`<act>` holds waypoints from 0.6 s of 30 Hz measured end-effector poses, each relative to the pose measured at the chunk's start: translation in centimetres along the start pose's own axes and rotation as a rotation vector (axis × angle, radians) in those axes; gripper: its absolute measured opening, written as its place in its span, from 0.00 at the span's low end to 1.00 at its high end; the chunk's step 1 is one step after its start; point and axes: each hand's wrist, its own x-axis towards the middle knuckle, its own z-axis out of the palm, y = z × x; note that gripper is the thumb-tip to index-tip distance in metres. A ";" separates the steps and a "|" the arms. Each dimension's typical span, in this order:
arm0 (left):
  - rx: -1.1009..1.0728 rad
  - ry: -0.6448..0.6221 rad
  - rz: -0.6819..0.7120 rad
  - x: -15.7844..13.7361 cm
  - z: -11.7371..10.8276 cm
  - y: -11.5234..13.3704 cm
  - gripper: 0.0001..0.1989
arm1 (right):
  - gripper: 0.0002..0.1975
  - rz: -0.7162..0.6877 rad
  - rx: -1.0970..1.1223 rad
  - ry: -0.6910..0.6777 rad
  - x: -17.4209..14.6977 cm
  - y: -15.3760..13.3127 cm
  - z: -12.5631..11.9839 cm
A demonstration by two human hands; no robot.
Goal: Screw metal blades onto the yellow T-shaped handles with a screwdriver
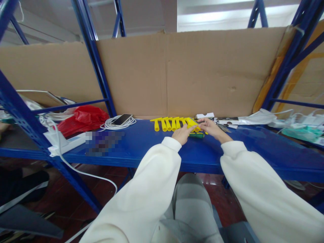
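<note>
A row of several yellow plastic parts (168, 124) with round tubular ends lies along the back of the blue shelf board. At the row's right end, my left hand (181, 134) has its fingers closed on a yellow plastic part (190, 122). My right hand (210, 128) meets that part from the right, its thumb and fingers pinched together; what is between them is too small to make out. Just below the hands lies a tool with a dark green handle (196, 135), partly covered by my left fingers.
Left on the board are a phone (123, 119) on a coiled white cable (108, 125), a red bag (84, 118) and a white power strip (72, 143). Plastic packaging (258, 118) lies right of my hands. A cardboard wall (197, 71) stands behind, between blue posts (93, 57).
</note>
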 end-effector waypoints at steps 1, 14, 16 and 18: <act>-0.009 -0.006 -0.003 0.0 0.0 0.0 0.38 | 0.16 -0.001 -0.016 -0.012 -0.1 0.0 0.0; -0.588 0.198 -0.065 0.6 -0.1 -0.2 0.35 | 0.15 0.110 -0.740 0.331 0.7 1.2 -4.2; -0.880 0.193 -0.118 0.9 0.0 -0.1 0.35 | 0.17 0.227 -0.940 0.311 0.2 1.5 -5.5; -1.106 0.145 -0.182 1.0 0.0 0.1 0.35 | 0.17 0.349 -1.041 0.272 -0.2 1.8 -6.5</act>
